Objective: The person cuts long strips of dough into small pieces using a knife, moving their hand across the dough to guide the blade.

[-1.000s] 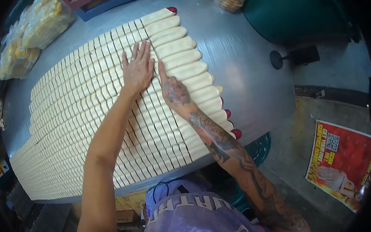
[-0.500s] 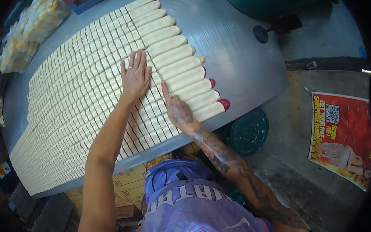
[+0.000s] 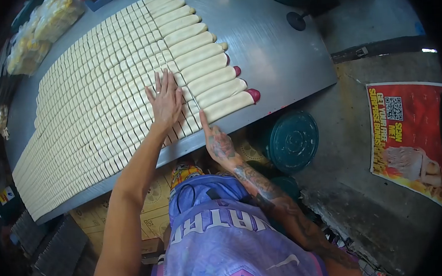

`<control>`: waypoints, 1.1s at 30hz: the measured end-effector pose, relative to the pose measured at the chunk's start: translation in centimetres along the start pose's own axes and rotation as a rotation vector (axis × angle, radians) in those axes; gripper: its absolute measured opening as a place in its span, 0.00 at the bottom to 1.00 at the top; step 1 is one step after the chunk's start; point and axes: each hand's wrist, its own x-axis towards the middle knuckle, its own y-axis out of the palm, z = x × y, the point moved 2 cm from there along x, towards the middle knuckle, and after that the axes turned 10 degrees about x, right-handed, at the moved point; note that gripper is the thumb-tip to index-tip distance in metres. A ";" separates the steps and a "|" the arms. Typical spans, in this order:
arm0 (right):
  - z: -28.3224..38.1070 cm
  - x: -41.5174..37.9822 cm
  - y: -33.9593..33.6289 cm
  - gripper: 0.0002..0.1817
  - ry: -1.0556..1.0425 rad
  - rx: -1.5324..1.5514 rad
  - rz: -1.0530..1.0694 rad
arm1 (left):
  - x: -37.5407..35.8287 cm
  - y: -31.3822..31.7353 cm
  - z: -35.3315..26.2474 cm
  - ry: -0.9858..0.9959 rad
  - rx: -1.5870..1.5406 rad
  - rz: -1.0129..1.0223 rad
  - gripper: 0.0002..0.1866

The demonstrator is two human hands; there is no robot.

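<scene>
Long pale dough rolls (image 3: 209, 77) lie side by side on the metal table, several with dark red or tan filling showing at their right ends. Left of them, the rolls are cut into rows of short dough pieces (image 3: 92, 100). My left hand (image 3: 166, 106) rests flat on the cut pieces, fingers spread. My right hand (image 3: 220, 142) is closed near the table's front edge, its index finger stretched along a thin knife (image 3: 195, 100). The blade lies in the cut line across the nearest rolls; the handle is hidden in my palm.
The metal table (image 3: 282, 66) slopes across the view. Clear bags of yellowish food (image 3: 47, 27) stand at its back left. Green lidded buckets (image 3: 294, 141) are below the front edge. A red poster (image 3: 410, 136) lies at the right, and dark ridged trays (image 3: 61, 254) are at the lower left.
My right hand has drawn the knife toward the table's front edge, along the cut line. My left hand has slid the same way, still flat on the dough. The view has shifted slightly.
</scene>
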 end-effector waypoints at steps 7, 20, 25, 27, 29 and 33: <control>-0.6 -4.1 1.1 0.47 -0.016 0.055 -0.074 | -10.6 -0.7 -5.7 0.099 -0.017 0.093 0.36; 1.8 -3.2 -9.9 0.40 0.076 0.394 0.016 | -7.5 -2.7 -4.1 -0.068 -0.292 0.196 0.36; 2.5 13.7 -10.3 0.41 -0.002 0.450 -0.055 | 2.4 -1.6 3.2 -0.174 -0.398 0.105 0.32; 3.1 20.8 -10.3 0.40 -0.006 0.412 -0.048 | 8.3 -1.1 6.8 -0.233 -0.401 0.068 0.30; 3.4 27.6 -9.9 0.43 -0.045 0.332 -0.072 | 14.8 -0.1 10.4 -0.226 -0.355 0.032 0.29; 4.1 40.1 -9.4 0.46 -0.039 0.204 -0.051 | 27.1 1.8 15.6 -0.158 -0.306 -0.081 0.30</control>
